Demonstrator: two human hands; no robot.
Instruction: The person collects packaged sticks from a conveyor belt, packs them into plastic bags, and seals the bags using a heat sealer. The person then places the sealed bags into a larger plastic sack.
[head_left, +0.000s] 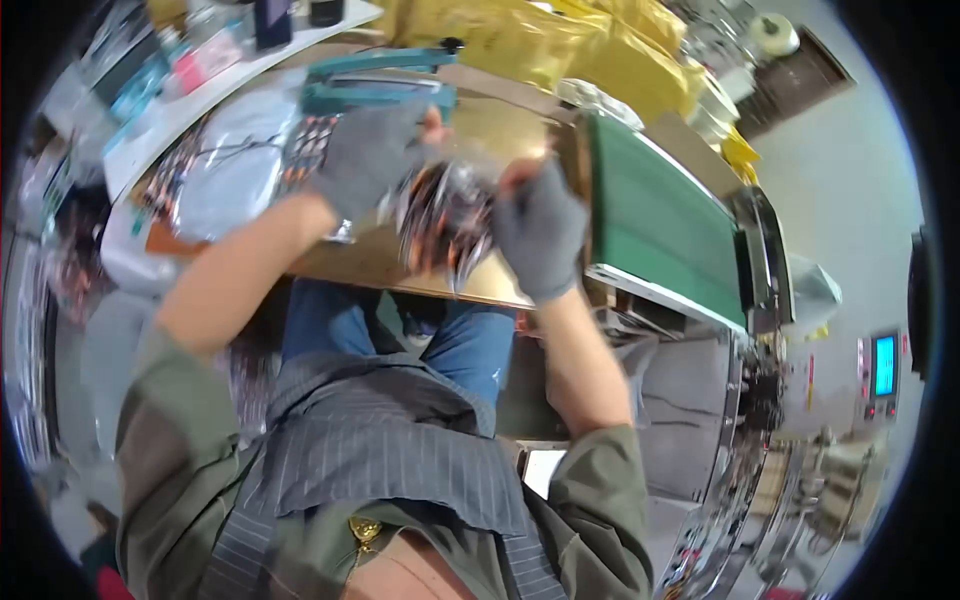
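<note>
A: Which way does the clear bag (450, 215) we are looking at point?

B: We see its long axis run roughly from the far side of the counter (505, 115) toward the lap, leaning slightly, with its lower end pointing at the person. It is over the counter's near part, between the hands; we cannot tell whether it touches the surface.

A: And how do the hands stand?

B: We find the right hand (542, 232) curled tight, pinching the bag's upper right edge. The left hand (375, 155) is bent near the upper left side, but blur keeps us from telling whether it grips. Both wear matte grey gloves with bare fingertips.

A: What textures do we notice?

B: The bag is thin, glossy and crinkled, packed with dark and orange slivers too blurred for us to identify. Beneath it the counter shines smooth and gold. To the right we see a flat green belt (660, 190) with a pale metal edge; beyond, wrinkled yellow plastic (500, 40); near the left hand, a long teal frame (385, 68) and, farther left, a rounded, milky plastic stack (232, 180).
</note>
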